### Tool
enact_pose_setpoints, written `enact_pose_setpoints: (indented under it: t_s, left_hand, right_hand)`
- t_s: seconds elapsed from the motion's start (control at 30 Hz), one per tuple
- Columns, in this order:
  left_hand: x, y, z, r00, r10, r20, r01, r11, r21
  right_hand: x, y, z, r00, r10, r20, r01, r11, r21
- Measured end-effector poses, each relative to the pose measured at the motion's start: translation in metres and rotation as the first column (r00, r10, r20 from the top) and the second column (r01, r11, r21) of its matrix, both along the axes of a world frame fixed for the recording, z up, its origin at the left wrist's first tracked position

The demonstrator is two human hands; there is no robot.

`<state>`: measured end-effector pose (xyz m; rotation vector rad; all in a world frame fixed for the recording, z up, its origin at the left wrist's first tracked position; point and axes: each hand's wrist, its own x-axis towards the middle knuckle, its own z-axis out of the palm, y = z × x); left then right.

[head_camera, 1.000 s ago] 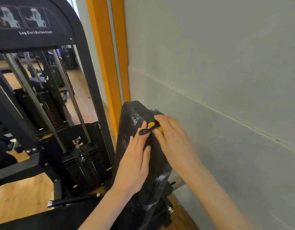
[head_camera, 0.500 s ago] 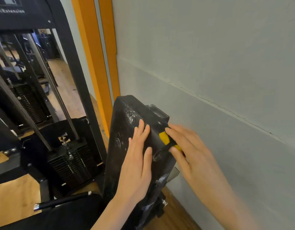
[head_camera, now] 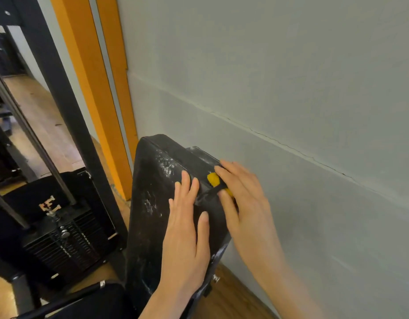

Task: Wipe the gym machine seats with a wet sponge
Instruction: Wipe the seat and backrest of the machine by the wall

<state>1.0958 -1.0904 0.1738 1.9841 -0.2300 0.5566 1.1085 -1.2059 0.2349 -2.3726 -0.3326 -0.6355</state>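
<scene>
Sponge (head_camera: 213,179), yellow with a dark layer, is mostly hidden under the right hand (head_camera: 243,203), whose fingers curl round it and press it against the rear edge of the upright black backrest pad (head_camera: 150,203) beside the grey wall (head_camera: 291,88). Left hand (head_camera: 185,236) lies flat on the pad, fingers straight and slightly spread (both forearms are cut off below). White scuffs mark the pad's smooth vinyl.

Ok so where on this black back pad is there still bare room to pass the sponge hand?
Free: the pad face of the black padded backrest left of the flat left hand, toward the weight stack. Crowded: its right edge, where the right hand grips the yellow sponge close to the grey wall.
</scene>
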Motion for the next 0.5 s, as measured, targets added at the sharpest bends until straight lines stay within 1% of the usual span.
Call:
enact_pose_setpoints:
  t_s: [0.07, 0.13, 0.2, 0.27, 0.3, 0.37, 0.43, 0.5]
  left_hand:
    - [0.000, 0.001, -0.004, 1.000, -0.012, 0.002, 0.012, 1.000, 0.012]
    - [0.000, 0.003, -0.005, 1.000, -0.025, 0.013, 0.025, 1.000, 0.012]
    - [0.004, 0.004, -0.002, 1.000, -0.024, 0.018, 0.024, 0.999, 0.021]
    - [0.004, 0.005, 0.000, 1.000, -0.018, 0.014, 0.017, 0.998, 0.067]
    - [0.004, 0.006, 0.001, 1.000, -0.017, 0.017, 0.015, 0.996, 0.092]
    - [0.001, 0.007, 0.000, 1.000, -0.019, 0.014, 0.018, 0.993, 0.121]
    - [0.000, 0.010, -0.001, 1.000, -0.026, 0.010, 0.025, 0.993, 0.119]
    - [0.002, 0.009, 0.001, 1.000, -0.017, 0.014, 0.015, 0.993, 0.115]
  right_hand:
    - [-0.022, -0.003, -0.014, 0.998, -0.053, 0.037, 0.051, 0.998, 0.038]
    - [-0.038, -0.005, -0.023, 0.996, -0.066, 0.056, 0.063, 0.996, 0.063]
    - [-0.021, -0.001, -0.011, 0.998, -0.057, 0.034, 0.054, 0.995, 0.081]
    - [-0.002, 0.007, 0.006, 0.999, -0.045, -0.025, 0.046, 0.999, 0.021]
    - [0.001, 0.008, 0.008, 0.999, -0.034, -0.028, 0.034, 0.999, -0.016]
    - [-0.013, 0.003, 0.003, 0.999, -0.039, -0.006, 0.039, 0.999, -0.034]
    - [-0.038, -0.004, -0.008, 0.996, -0.085, 0.011, 0.085, 0.996, 0.019]
    - [-0.039, -0.006, -0.009, 0.993, -0.115, 0.021, 0.114, 0.992, 0.045]
